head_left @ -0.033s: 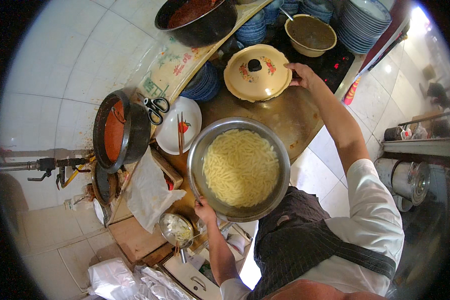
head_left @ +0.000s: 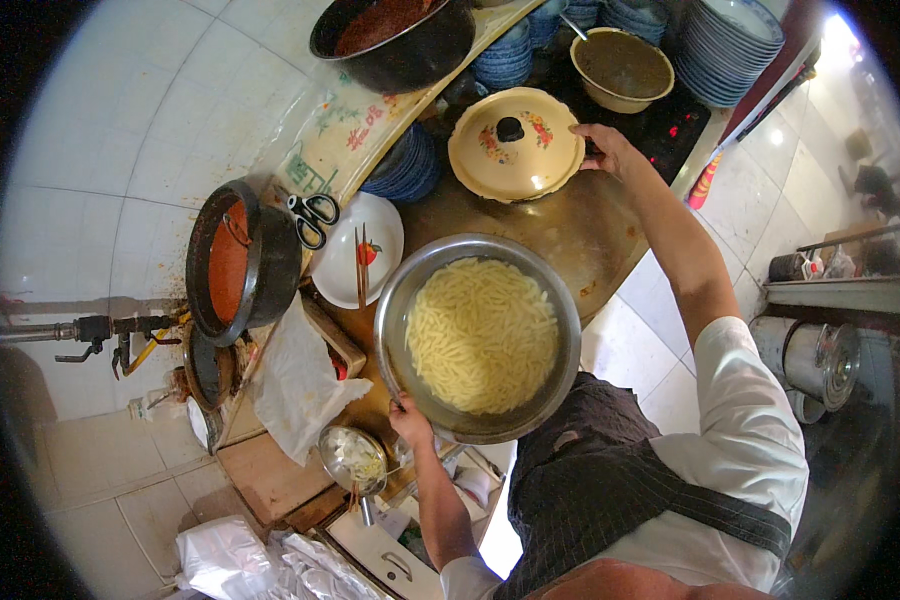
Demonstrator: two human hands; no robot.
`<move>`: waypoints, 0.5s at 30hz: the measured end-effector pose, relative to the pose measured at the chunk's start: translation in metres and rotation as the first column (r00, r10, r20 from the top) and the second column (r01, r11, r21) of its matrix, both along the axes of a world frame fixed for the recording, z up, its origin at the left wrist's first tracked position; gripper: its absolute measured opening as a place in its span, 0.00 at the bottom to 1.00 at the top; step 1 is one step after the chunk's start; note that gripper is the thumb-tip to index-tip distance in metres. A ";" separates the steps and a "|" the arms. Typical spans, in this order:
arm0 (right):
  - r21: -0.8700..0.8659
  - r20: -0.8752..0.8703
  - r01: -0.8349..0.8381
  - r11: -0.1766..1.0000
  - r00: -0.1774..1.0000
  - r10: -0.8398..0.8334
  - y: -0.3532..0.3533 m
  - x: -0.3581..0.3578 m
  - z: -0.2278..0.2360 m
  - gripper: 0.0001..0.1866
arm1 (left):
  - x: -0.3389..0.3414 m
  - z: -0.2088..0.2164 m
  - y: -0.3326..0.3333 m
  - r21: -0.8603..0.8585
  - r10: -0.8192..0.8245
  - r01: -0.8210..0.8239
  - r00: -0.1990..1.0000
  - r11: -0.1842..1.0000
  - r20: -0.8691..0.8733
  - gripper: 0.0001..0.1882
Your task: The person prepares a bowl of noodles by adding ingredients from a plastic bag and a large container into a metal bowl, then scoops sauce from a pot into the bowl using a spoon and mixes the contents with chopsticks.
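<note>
A large steel basin (head_left: 566,390) stands in the middle with many short, pale yellow noodle-like pieces (head_left: 482,335) in liquid. My left hand (head_left: 410,422) grips the basin's lower left rim, its thumb on top and the other fingers mostly hidden underneath. Beyond the basin sits a cream enamel pot with its floral, black-knobbed lid (head_left: 515,165) on. At the right edge of that pot, my right hand (head_left: 610,152) is closed on its side. A white plate (head_left: 335,262) left of the basin carries chopsticks (head_left: 361,270).
Scissors (head_left: 313,218) lie beside a dark pot of red sauce (head_left: 225,285). Stacked blue bowls (head_left: 405,168) stand behind the plate. At the back are a bowl of dark liquid (head_left: 622,70), more plates (head_left: 722,55) and another dark pot (head_left: 395,60). A strainer (head_left: 354,458) sits near my left forearm.
</note>
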State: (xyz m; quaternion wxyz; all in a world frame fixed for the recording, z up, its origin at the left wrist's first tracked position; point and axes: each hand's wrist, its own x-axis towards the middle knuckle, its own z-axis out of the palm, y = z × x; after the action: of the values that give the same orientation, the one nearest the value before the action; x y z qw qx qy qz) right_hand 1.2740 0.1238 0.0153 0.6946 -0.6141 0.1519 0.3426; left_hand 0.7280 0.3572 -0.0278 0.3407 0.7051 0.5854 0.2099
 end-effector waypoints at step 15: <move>-0.009 0.046 0.011 1.000 0.999 -0.010 -0.010 0.005 -0.031 0.16 | -0.004 -0.010 0.002 -0.098 0.068 -0.055 0.989 0.994 0.130 0.15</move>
State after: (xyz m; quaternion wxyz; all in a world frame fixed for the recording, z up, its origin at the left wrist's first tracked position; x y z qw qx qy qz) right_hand 1.2794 0.1136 -0.0160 0.6968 -0.6242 0.1406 0.3240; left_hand 0.7241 0.3587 -0.0380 0.4052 0.6543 0.5921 0.2390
